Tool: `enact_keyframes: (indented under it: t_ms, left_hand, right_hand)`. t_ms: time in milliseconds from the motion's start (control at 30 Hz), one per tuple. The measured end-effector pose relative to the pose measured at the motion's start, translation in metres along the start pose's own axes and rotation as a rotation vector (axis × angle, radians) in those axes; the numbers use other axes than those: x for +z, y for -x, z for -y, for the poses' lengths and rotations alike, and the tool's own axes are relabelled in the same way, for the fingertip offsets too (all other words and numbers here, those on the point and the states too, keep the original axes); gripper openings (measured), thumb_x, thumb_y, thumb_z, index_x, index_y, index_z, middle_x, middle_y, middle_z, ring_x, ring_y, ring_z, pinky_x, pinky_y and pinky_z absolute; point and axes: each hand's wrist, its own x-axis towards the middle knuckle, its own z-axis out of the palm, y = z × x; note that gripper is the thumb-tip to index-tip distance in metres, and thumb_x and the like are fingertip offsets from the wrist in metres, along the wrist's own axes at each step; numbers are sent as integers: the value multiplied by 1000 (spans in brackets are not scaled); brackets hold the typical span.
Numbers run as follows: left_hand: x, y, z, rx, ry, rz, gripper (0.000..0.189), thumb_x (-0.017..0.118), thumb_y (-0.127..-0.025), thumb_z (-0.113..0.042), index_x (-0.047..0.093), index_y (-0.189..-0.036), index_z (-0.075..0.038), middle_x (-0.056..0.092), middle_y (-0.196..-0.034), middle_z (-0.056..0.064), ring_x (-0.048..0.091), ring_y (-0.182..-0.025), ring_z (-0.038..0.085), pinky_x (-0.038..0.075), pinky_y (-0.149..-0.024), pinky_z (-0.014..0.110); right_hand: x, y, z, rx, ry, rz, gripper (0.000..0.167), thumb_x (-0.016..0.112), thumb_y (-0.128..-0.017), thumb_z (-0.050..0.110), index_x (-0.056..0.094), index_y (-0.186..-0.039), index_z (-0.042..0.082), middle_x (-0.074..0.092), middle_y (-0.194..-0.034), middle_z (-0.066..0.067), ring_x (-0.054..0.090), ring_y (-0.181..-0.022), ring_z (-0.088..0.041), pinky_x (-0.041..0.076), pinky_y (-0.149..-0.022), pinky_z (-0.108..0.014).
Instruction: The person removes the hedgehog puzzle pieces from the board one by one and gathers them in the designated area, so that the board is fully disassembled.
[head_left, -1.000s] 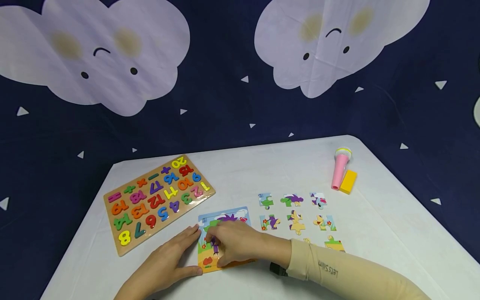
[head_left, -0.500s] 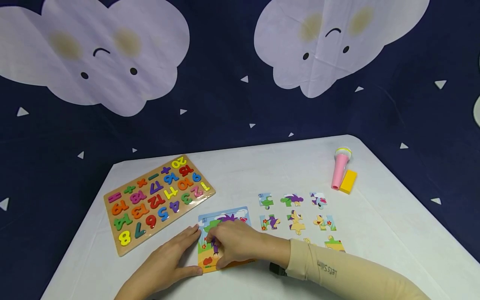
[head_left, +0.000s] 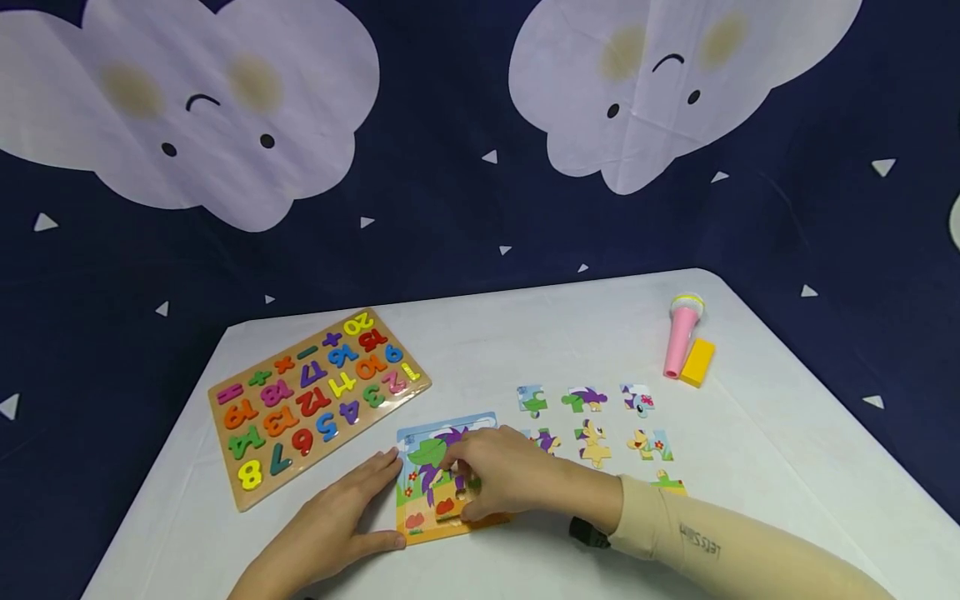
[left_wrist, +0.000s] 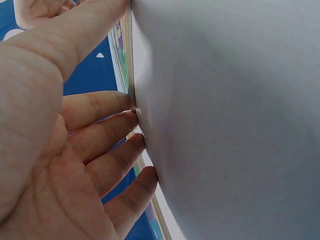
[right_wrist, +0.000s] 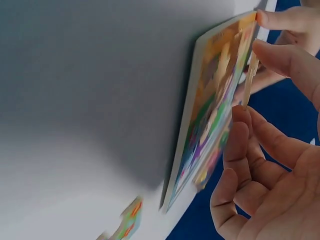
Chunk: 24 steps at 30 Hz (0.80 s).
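Between thumb and fingertips, my right hand (head_left: 513,475) pinches a jigsaw piece (head_left: 445,510) with a red shape on a yellow ground. In the right wrist view this piece (right_wrist: 251,75) is seen edge-on, close over the picture puzzle board (right_wrist: 200,55). The puzzle board (head_left: 431,536) has a blue and orange border and a green and purple cartoon figure, partly hidden by the right hand. My left hand (head_left: 330,521) lies along its left side. Its straight fingers (left_wrist: 107,127) and its thumb touch the board's edge, as the left wrist view shows.
Right of the puzzle board lie several loose jigsaw pieces (head_left: 595,446) in rows, some hidden by the right arm. A wooden number board (head_left: 418,385) lies at the left. A pink toy microphone (head_left: 681,337) and a yellow block (head_left: 697,363) are near the right table edge.
My right hand has shifted right over the puzzle board, and the jigsaw piece in its pinch now shows. More of the green and purple figure is uncovered. The left hand stays still.
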Motion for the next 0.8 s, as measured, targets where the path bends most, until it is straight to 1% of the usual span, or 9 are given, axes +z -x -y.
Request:
enact_keyframes:
  t_ms: [133, 267, 467, 567, 700, 800]
  left_hand:
    - [0, 0, 0, -7, -4, 0, 102, 92, -74, -61, 57, -157, -14, 47, -170, 4, 42, -159, 35, 41, -123, 64]
    - [0, -1, 1, -9, -2, 0, 102, 93, -74, -60, 56, -157, -15, 46, -170, 3, 42, -159, 35, 41, -123, 64]
    - [1, 0, 0, -23, -6, -3, 102, 94, -72, -60, 58, -156, -15, 47, -170, 2, 42, -158, 34, 41, -124, 63]
    - [2, 0, -1, -30, -7, -4, 102, 94, -72, -60, 58, -156, -16, 47, -169, 1, 43, -158, 34, 41, -124, 62]
    - [2, 0, -1, -27, -12, -10, 103, 93, -71, -62, 58, -156, -17, 47, -169, 0, 43, -158, 33, 42, -124, 62]
    - [1, 0, -1, -28, -15, -11, 103, 93, -71, -62, 57, -157, -18, 47, -169, -1, 43, -159, 32, 42, -123, 61]
  right_hand:
    - [-5, 14, -12, 11, -20, -31, 52, 97, -77, 34, 78, -123, 19, 64, -90, 14, 52, -82, -2, 49, -83, -28]
    - [-8, 28, -24, 17, -26, -57, 52, 96, -75, 31, 78, -122, 18, 65, -92, 13, 52, -82, -2, 51, -85, -31]
    - [-13, 51, -40, 51, -62, -78, 51, 95, -73, 27, 79, -121, 19, 64, -94, 13, 52, -83, -2, 49, -80, -26]
    - [-16, 62, -47, 68, -65, -90, 50, 95, -73, 28, 78, -119, 18, 64, -94, 14, 53, -85, -1, 50, -80, -27]
    - [-19, 77, -55, 87, -69, -102, 52, 98, -72, 30, 78, -118, 18, 67, -96, 15, 55, -88, -1, 53, -83, -31]
    - [-18, 85, -60, 102, -77, -102, 53, 98, -72, 30, 78, -119, 18, 68, -97, 17, 56, -89, -1, 53, -83, -31]
